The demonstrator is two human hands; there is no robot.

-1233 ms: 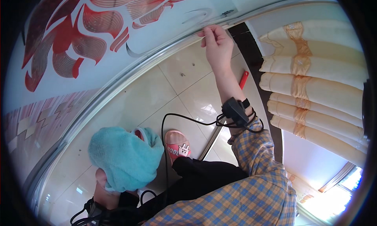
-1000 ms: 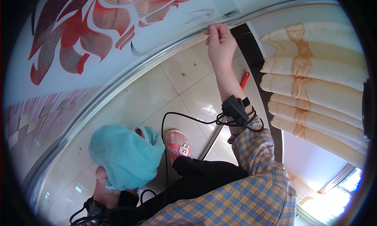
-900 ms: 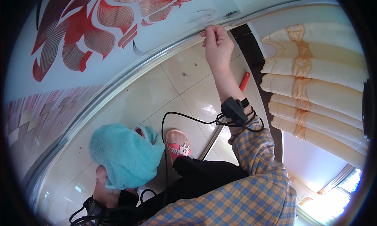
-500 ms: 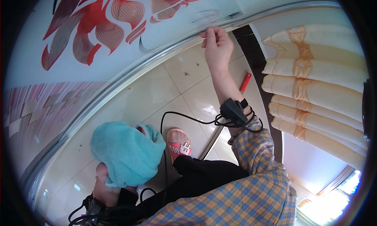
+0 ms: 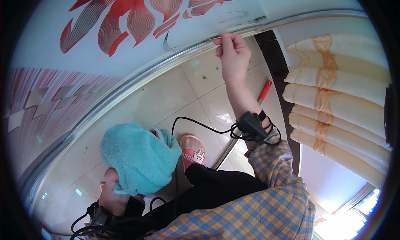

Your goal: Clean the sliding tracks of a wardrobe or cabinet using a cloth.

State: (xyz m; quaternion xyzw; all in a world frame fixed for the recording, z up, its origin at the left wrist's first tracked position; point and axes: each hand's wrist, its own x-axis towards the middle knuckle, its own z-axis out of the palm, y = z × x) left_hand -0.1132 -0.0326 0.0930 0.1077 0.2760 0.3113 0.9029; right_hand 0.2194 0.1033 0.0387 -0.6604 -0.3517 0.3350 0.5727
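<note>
A bunched teal towel [image 5: 139, 158] hangs over my left hand [image 5: 111, 179], whose fingers are mostly buried in the cloth and wrapped into it. A thumb shows at the towel's lower left. My right arm reaches forward to the metal-edged border [image 5: 196, 48] of a glossy white panel [image 5: 137, 56] with red floral print. At that border my right hand [image 5: 234, 52] has its fingers curled, thumb and forefinger pressed together. What lies between those fingertips is too small to make out.
Beige tiles [image 5: 166, 98] with a few dark specks cover the floor. A red-handled tool [image 5: 265, 91] leans or lies beyond my right forearm. Cream curtains [image 5: 337, 94] hang at the right. A black cable [image 5: 196, 120] loops between my arms, above my pink slipper [image 5: 193, 154].
The view has turned slightly, so the panel's print sits farther right. Both hands keep about the same places, the left on the towel, the right at the panel's border.
</note>
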